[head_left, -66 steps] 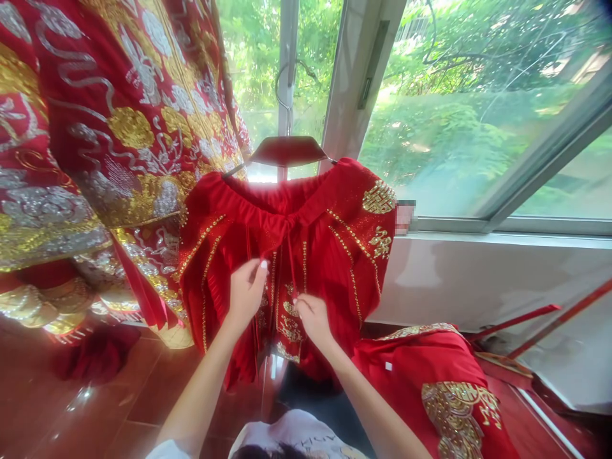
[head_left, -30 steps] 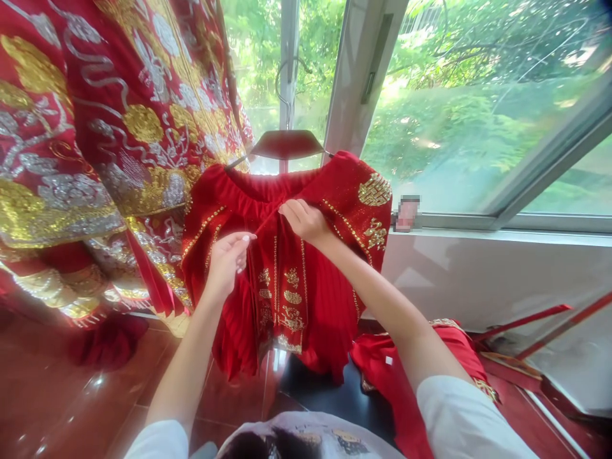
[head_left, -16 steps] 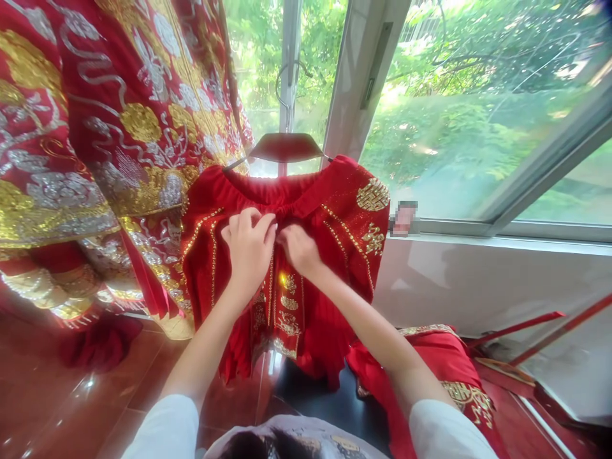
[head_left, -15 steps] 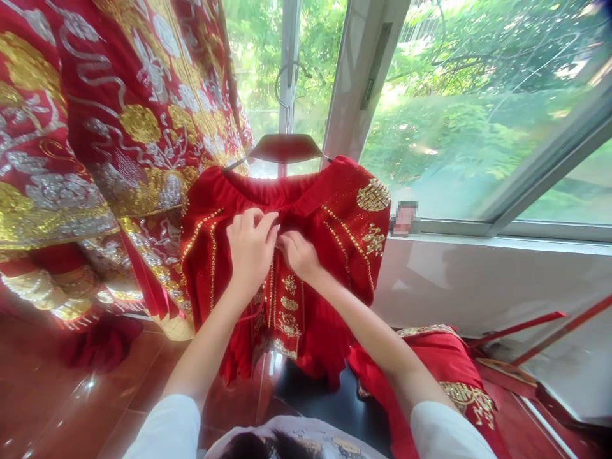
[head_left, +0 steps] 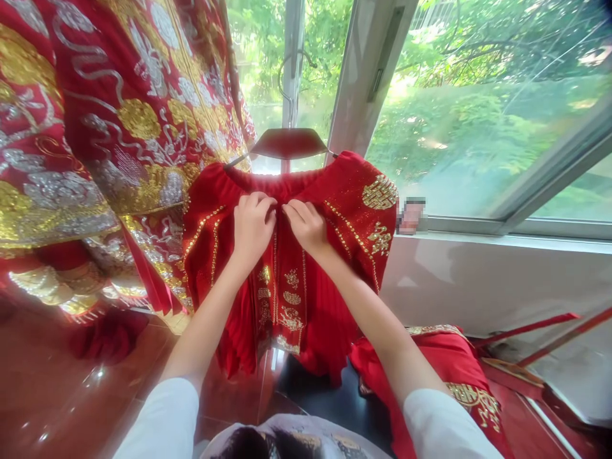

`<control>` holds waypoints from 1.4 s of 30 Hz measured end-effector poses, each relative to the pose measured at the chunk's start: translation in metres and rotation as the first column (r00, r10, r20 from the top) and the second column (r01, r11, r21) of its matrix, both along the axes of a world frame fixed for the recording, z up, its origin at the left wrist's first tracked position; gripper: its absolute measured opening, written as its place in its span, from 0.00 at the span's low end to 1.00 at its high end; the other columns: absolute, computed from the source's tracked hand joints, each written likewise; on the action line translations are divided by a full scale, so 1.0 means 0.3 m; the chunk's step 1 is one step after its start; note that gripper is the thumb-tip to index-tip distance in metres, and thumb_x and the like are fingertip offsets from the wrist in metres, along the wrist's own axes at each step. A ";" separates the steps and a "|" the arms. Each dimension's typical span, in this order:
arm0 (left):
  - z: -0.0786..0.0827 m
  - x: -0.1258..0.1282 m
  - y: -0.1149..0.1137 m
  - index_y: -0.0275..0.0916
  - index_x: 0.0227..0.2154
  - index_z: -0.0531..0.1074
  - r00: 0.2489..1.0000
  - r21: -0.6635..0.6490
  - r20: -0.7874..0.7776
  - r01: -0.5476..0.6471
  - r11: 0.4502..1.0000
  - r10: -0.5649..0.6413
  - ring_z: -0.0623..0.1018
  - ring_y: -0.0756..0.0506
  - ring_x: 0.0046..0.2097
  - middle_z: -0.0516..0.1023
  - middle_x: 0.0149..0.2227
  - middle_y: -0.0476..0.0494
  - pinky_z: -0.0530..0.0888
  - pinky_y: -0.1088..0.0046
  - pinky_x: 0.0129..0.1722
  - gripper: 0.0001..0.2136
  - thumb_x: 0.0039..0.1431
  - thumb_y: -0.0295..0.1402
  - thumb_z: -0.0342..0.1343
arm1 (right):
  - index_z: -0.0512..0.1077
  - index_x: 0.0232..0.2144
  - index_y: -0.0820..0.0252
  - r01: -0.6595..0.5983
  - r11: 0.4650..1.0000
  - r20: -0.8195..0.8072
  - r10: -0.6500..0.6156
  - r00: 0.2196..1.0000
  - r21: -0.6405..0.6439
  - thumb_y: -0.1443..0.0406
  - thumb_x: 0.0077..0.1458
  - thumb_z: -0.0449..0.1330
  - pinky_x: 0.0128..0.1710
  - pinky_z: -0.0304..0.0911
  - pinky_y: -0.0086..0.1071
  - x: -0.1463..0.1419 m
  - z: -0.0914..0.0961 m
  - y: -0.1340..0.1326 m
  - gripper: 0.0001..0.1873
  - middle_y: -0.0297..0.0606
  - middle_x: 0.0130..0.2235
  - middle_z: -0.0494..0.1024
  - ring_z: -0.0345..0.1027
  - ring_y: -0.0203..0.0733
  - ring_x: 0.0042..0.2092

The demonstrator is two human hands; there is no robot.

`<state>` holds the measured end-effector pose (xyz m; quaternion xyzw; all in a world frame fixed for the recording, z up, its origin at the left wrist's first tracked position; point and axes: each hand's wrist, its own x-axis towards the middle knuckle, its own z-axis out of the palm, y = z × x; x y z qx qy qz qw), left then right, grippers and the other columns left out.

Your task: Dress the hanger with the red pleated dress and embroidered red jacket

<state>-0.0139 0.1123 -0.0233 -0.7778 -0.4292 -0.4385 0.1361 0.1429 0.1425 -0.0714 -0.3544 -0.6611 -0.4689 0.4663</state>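
A red pleated skirt (head_left: 335, 255) with gold embroidery hangs from a dark red hanger (head_left: 285, 143) in front of the window. My left hand (head_left: 252, 226) and my right hand (head_left: 306, 224) sit side by side at the middle of its waistband, just under the gathered top edge. Both have their fingers curled and pinched into the red cloth there. What exactly the fingertips grip is hidden by the fingers themselves.
A large red robe (head_left: 95, 140) with heavy gold and silver embroidery hangs at the left, touching the skirt. Another red embroidered garment (head_left: 449, 376) lies at the lower right. A white window sill (head_left: 502, 242), red poles (head_left: 530, 328) and a glossy red floor (head_left: 57, 395) surround them.
Both hands have moved up from the skirt's middle to its waistband and come together there. The right hand rose first, the left followed.
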 end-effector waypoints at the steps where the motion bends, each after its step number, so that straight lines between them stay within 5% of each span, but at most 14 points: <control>1: 0.000 -0.001 0.004 0.38 0.42 0.75 1.000 0.000 0.008 0.007 1.000 -0.007 0.70 0.40 0.46 0.76 0.46 0.41 0.67 0.63 0.44 0.10 0.60 0.25 0.53 | 0.79 0.39 0.61 0.014 1.000 0.029 -0.014 0.999 0.015 0.70 0.63 0.53 0.33 0.66 0.31 0.002 0.005 0.002 0.13 0.41 0.39 0.81 0.69 0.38 0.32; 9: -0.004 0.002 0.028 0.40 0.37 0.76 0.999 0.012 0.042 0.032 0.999 -0.032 0.70 0.41 0.45 0.76 0.43 0.42 0.66 0.63 0.42 0.09 0.59 0.23 0.53 | 0.76 0.34 0.63 0.028 0.998 -0.001 -0.028 1.000 0.052 0.70 0.65 0.50 0.30 0.62 0.30 0.001 0.009 0.005 0.14 0.43 0.33 0.77 0.68 0.38 0.32; 15: -0.004 -0.011 -0.018 0.42 0.38 0.76 0.987 0.021 -0.003 0.160 0.987 -0.160 0.68 0.41 0.47 0.77 0.46 0.44 0.64 0.62 0.45 0.06 0.58 0.30 0.58 | 0.70 0.34 0.61 -0.214 0.973 -0.165 0.197 0.966 -0.091 0.69 0.66 0.48 0.37 0.64 0.31 -0.011 -0.025 -0.051 0.12 0.42 0.35 0.73 0.67 0.39 0.36; 23: 0.019 -0.050 -0.004 0.44 0.37 0.78 0.949 0.143 -0.230 0.250 0.958 -0.214 0.69 0.43 0.43 0.81 0.42 0.46 0.61 0.62 0.41 0.07 0.64 0.33 0.53 | 0.66 0.34 0.59 -0.465 0.853 -0.277 0.399 0.874 -0.238 0.71 0.63 0.49 0.37 0.65 0.31 0.004 0.009 -0.119 0.07 0.39 0.36 0.70 0.66 0.38 0.38; 28: 0.097 -0.057 0.040 0.39 0.34 0.76 0.791 0.219 -0.584 0.370 0.903 -0.183 0.71 0.45 0.40 0.81 0.39 0.45 0.62 0.65 0.36 0.10 0.66 0.27 0.50 | 0.67 0.34 0.59 -0.457 0.812 -0.274 0.376 0.885 -0.363 0.71 0.62 0.48 0.38 0.65 0.31 0.028 0.024 -0.118 0.09 0.39 0.37 0.71 0.66 0.39 0.39; 32: 0.169 -0.053 0.060 0.34 0.34 0.75 0.598 0.126 -0.778 0.452 0.883 -0.195 0.72 0.45 0.38 0.78 0.35 0.41 0.65 0.69 0.34 0.09 0.64 0.24 0.49 | 0.68 0.34 0.59 -0.350 0.849 -0.155 0.314 0.937 -0.395 0.69 0.64 0.48 0.36 0.65 0.30 0.041 0.043 -0.116 0.10 0.40 0.36 0.72 0.67 0.39 0.37; 35: 0.187 -0.045 0.061 0.31 0.32 0.73 0.530 0.104 -0.829 0.457 0.884 -0.176 0.73 0.45 0.36 0.76 0.33 0.40 0.66 0.70 0.34 0.10 0.62 0.20 0.47 | 0.68 0.32 0.60 -0.240 0.887 -0.050 0.240 0.970 -0.395 0.67 0.66 0.46 0.32 0.63 0.29 0.050 0.056 -0.118 0.13 0.40 0.35 0.72 0.66 0.39 0.35; 38: 0.166 -0.039 0.057 0.31 0.31 0.72 0.566 0.101 -0.801 0.448 0.889 -0.194 0.72 0.45 0.36 0.75 0.32 0.38 0.68 0.69 0.35 0.10 0.61 0.20 0.46 | 0.68 0.33 0.61 -0.177 0.908 0.026 0.201 0.979 -0.380 0.67 0.67 0.45 0.29 0.61 0.27 0.058 0.067 -0.125 0.14 0.41 0.35 0.73 0.67 0.38 0.36; 42: 0.112 -0.044 0.048 0.33 0.33 0.69 0.770 0.012 -0.519 0.441 0.897 -0.372 0.72 0.45 0.38 0.74 0.35 0.40 0.70 0.70 0.38 0.05 0.59 0.23 0.49 | 0.69 0.36 0.61 -0.241 0.924 0.064 0.272 0.960 -0.296 0.67 0.68 0.44 0.28 0.61 0.24 0.062 0.083 -0.129 0.14 0.40 0.37 0.73 0.68 0.35 0.37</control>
